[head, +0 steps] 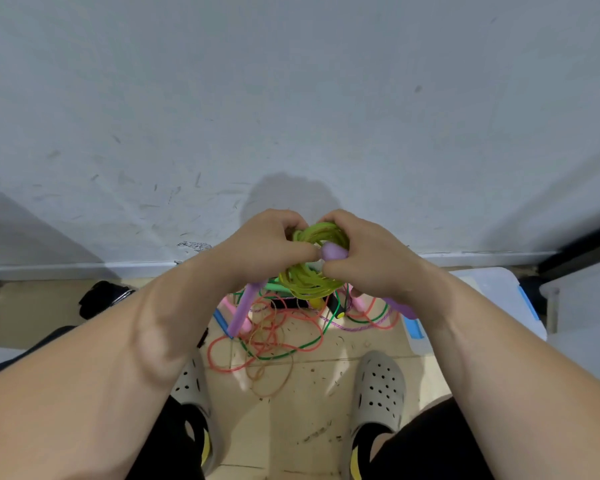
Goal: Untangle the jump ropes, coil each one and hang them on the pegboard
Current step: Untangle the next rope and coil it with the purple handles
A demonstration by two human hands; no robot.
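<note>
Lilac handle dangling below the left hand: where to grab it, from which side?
Probably mid-shaft, from its left side. The lilac plastic jump-rope handle hangs tilted, free end low; the left hand and yellow-green coiled rope crowd its top.

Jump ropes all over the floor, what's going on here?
A person facing a wall is bundling up one rope. The left hand and right hand both grip a yellow-green rope wound into a coil. The right hand also wraps around one purple handle, while the other purple handle hangs below the left hand. Tangled ropes, red, green and brown, lie on the floor below. No pegboard is in view.
</note>
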